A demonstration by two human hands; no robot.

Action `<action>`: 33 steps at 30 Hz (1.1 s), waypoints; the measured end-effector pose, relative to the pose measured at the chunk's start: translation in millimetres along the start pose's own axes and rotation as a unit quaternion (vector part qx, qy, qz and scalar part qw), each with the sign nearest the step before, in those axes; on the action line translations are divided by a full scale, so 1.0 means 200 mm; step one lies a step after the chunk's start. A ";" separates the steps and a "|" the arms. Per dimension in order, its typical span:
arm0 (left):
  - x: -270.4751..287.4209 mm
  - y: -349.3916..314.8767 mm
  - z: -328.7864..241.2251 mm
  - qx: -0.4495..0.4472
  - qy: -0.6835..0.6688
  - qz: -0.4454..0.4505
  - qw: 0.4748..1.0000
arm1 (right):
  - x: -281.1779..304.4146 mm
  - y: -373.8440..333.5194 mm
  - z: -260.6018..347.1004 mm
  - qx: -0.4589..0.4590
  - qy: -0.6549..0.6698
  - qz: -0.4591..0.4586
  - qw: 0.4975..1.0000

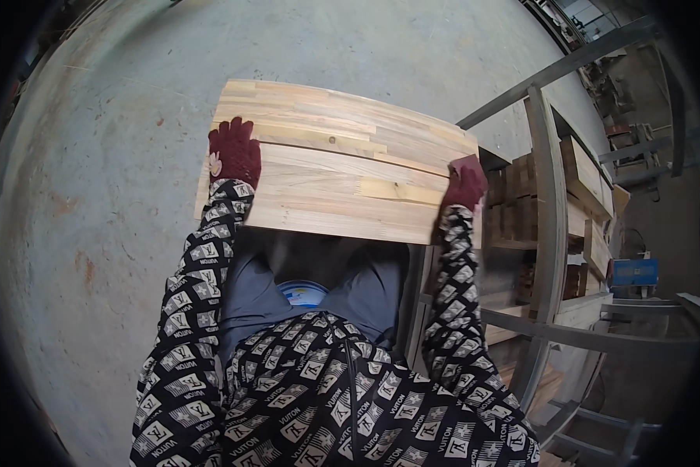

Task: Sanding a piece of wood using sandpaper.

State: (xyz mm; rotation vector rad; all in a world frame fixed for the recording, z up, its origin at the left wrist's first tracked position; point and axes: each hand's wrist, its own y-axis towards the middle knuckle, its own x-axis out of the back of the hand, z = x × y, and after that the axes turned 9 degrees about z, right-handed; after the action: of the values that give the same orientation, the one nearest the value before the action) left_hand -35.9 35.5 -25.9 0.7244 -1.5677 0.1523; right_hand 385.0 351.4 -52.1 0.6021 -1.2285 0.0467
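Two pale, laminated wooden boards lie across in front of my lap, the far board point(311, 105) and the near board point(334, 194), with a dark seam between them. Flat on their left end rests my left hand point(235, 152) in a dark red knit glove, fingers stretched out. My right hand point(465, 189), gloved alike, is closed at the right end of the boards. A flat, dark red patch with straight edges shows at its fingers; whether it is a separate piece or part of the glove I cannot tell.
On the right stands a grey metal rack point(548, 194) with stacked wooden blocks point(513, 191) inside. A blue box point(634, 272) sits beyond it. Between my knees shows a round blue-and-white lid point(303, 296). Grey concrete floor point(116, 156) spreads to the left and ahead.
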 end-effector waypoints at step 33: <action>-0.06 0.00 0.05 -0.020 0.019 0.009 1.000 | 0.33 -0.84 1.19 0.338 0.258 0.230 0.875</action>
State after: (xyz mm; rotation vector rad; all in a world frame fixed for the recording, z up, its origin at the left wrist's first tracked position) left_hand -44.7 34.0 -38.2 0.6734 -1.5371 0.1474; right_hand 260.9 81.6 -13.5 0.8134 -0.7802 1.0162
